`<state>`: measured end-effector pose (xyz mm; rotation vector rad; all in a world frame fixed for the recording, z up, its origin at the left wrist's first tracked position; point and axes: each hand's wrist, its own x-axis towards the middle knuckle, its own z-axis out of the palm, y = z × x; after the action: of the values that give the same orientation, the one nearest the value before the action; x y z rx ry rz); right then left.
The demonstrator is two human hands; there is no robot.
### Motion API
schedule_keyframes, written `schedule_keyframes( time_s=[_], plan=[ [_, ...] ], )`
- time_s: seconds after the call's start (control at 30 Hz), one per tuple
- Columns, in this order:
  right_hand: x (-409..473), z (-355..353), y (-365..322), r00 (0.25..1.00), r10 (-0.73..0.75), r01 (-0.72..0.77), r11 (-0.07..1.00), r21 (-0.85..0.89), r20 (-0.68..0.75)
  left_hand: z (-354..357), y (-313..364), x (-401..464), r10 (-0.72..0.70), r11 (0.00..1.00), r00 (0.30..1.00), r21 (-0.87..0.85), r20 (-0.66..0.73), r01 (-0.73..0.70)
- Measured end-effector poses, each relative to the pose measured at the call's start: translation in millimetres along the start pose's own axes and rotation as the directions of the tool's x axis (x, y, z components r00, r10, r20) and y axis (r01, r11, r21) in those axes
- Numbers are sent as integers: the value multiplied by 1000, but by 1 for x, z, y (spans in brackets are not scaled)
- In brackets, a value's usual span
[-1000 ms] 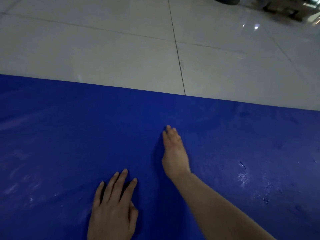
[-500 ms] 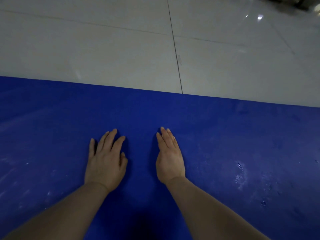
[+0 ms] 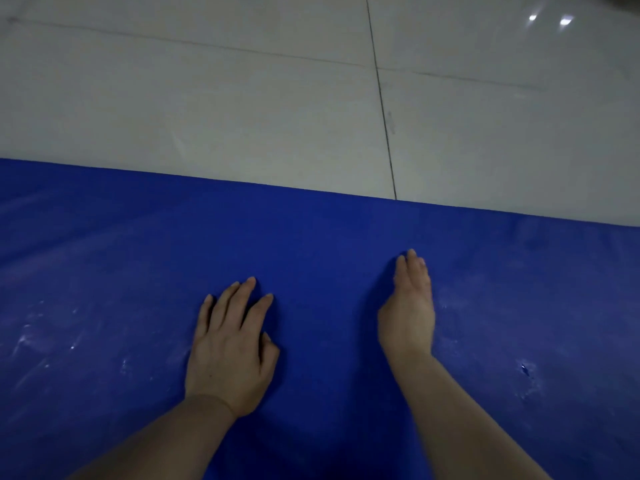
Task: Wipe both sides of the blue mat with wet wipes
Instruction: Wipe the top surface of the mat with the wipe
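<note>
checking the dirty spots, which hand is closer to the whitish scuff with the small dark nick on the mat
Right. The right hand rests on the blue mat just left of the scuff. The left hand lies flat farther left, beyond the right hand.

— How is the light?
— Dim. Two small glare spots (image 3: 549,19) shine on the glossy floor (image 3: 207,98) at the far right.
— Shadows?
— Soft ones left of each hand, on the mat (image 3: 329,244).
— Sharpness?
— Slightly soft throughout; the mat's far edge bows from the wide lens.
</note>
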<state>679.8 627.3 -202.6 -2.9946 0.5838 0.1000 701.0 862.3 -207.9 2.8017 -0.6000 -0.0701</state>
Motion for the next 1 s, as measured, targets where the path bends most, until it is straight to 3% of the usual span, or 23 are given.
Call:
schedule_keyframes(
  time_s=[0.1,0.17,0.27,0.37,0.4,0.43,0.53,0.6,0.7,0.77,0.83,0.9,1.0],
  plan=[
    [-4,-1,-56,978,-207,207,976,72,-12,-2,-1,1,7,1000,1000,0,4,-7],
    [-5,8,-61,911,-393,408,901,148,-122,-3,-1,2,4,1000,1000,-5,16,-4],
    [13,-5,-10,969,-218,216,976,-25,-116,-2,-2,2,2,1000,1000,-19,26,-1],
    [29,-17,31,992,129,-130,991,29,9,0,-2,3,9,1000,1000,-22,26,-9],
    [31,-19,20,992,125,-124,992,-37,14,0,-2,3,9,1000,1000,-22,29,-8],
    [33,-15,4,999,31,-29,992,-120,16,0,-3,3,10,1000,999,-21,34,-10],
    [24,-12,-67,962,-236,233,972,34,137,-1,-3,3,18,1000,998,-13,58,-17],
    [23,-11,-77,915,-364,355,931,84,172,-1,-3,4,18,1000,997,-6,69,-18],
    [45,-8,-28,945,-324,326,930,-167,41,-1,-4,4,8,1000,997,-12,76,-7],
    [67,-14,4,991,-134,130,975,-179,-13,-1,-3,4,2,1000,997,-4,80,-1],
    [78,-25,4,999,11,-6,992,-127,40,0,-3,4,-2,1000,997,-4,83,2],
    [88,-25,-26,995,-99,95,976,-194,-11,-1,-2,5,-2,1000,997,-13,76,3],
    [85,-24,-88,963,-266,262,963,69,49,-3,-2,7,2,1000,997,-11,72,-2]
  ],
)
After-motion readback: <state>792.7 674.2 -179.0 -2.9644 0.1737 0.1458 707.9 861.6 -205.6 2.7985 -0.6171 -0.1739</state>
